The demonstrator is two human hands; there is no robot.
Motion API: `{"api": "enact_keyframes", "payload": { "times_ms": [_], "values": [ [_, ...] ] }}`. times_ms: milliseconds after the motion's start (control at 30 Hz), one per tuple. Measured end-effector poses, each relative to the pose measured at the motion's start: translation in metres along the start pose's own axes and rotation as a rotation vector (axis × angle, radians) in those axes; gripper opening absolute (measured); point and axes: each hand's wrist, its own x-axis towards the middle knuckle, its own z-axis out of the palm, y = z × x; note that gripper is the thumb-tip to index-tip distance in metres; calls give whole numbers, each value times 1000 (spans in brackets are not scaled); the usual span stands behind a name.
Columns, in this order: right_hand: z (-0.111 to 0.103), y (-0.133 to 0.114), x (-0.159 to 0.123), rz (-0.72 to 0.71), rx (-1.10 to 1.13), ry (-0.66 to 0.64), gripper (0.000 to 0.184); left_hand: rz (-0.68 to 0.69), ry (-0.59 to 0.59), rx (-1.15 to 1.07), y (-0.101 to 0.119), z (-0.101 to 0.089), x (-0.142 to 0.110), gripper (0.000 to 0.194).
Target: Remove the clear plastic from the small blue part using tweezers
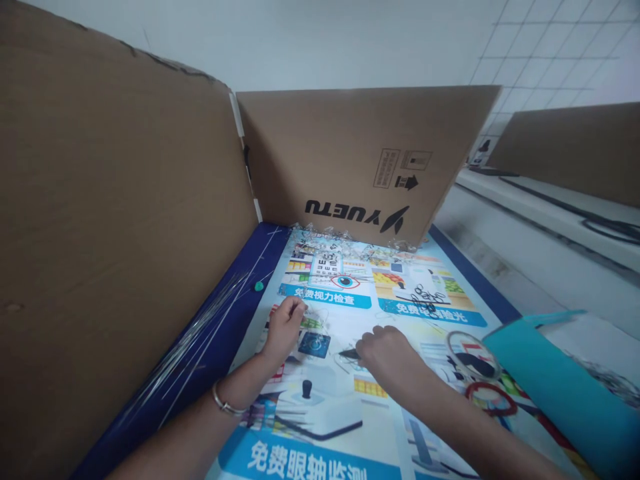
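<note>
My left hand (285,327) is closed in a pinch above the printed sheet (340,320), with a silvery bracelet at the wrist. Thin, faint wire-like strands (320,323) show beside its fingertips; what exactly the fingers hold is too small to make out. To the right, my right hand (390,357) is wrapped round a dark tool with a pointed end (350,354), which points left toward the other hand. Most of this tool is hidden in the fist. A thin pale loop (345,363) shows faintly just below its tip.
Cardboard panels (360,127) stand at the left and back. Bent clear or silvery pieces (350,247) line the back panel's foot. Long straight wires (200,327) and a green round bit (259,286) lie left. Black curls (425,300), a red ring (493,399) and a teal container (560,373) are right.
</note>
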Motion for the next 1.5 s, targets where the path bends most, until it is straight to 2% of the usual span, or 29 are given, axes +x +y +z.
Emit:
{"api": "enact_keyframes", "payload": {
  "times_ms": [300,500,667,767,867,1000,1100,1267,1500],
  "values": [
    [-1,11,-6,118,176,70,18,29,-10,32,2,1,0,18],
    [-2,10,13,191,214,244,19,104,12,44,3,3,0,17],
    [9,11,31,214,286,336,22,66,-32,-15,6,4,-2,19],
    [19,15,39,240,435,371,27,74,-96,-107,5,4,-2,18],
    [29,19,44,235,727,359,30,84,-207,-215,4,4,-3,17],
    [34,16,50,190,1197,269,31,75,-392,-314,6,2,-6,19],
    [33,10,52,148,1401,227,31,84,-498,-367,10,1,-8,20],
    [35,9,51,107,1515,164,34,79,-566,-472,13,-1,-7,19],
    [46,11,49,67,1511,72,37,49,-567,-521,17,-1,-7,19]
  ]
}}
